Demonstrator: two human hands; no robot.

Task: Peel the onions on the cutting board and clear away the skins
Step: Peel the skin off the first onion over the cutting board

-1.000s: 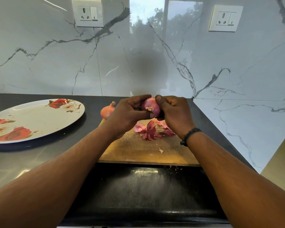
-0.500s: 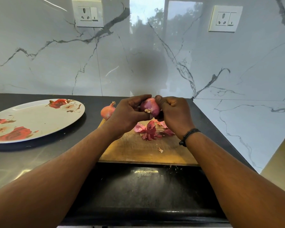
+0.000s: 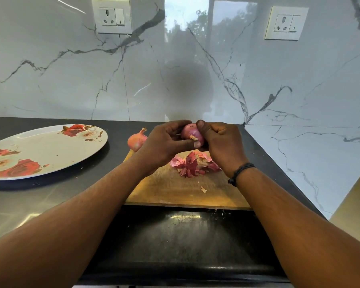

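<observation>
We hold a part-peeled onion (image 3: 191, 133) up at the centre of the frame, above the far end of the wooden cutting board (image 3: 175, 190), and both our hands are on it. Our left hand (image 3: 164, 143) curls round its left side, the fingers arched over the top and the thumb pressed along the underside near the pale root tuft, so this grip is closed on the onion. Our right hand (image 3: 220, 145) closes on it from the right, the thumb lying over the top of the bulb and the other fingers folded beneath; a dark band (image 3: 240, 172) circles that wrist. The bulb shows glossy pink-purple flesh between the two grips. Directly below it a small heap of red-pink skins (image 3: 192, 164) lies on the board, and one pale scrap (image 3: 203, 189) sits apart from it, lower on the wood. A second onion (image 3: 136, 140), with its papery orange skin and dry tip intact, stands at the board's far left corner, just left of our left hand. At the left of the frame a white oval plate (image 3: 40, 146) printed with red roses rests on the dark bench (image 3: 116, 129). Two wall sockets (image 3: 112, 16) are set in the marble backsplash along the top of the frame.
</observation>
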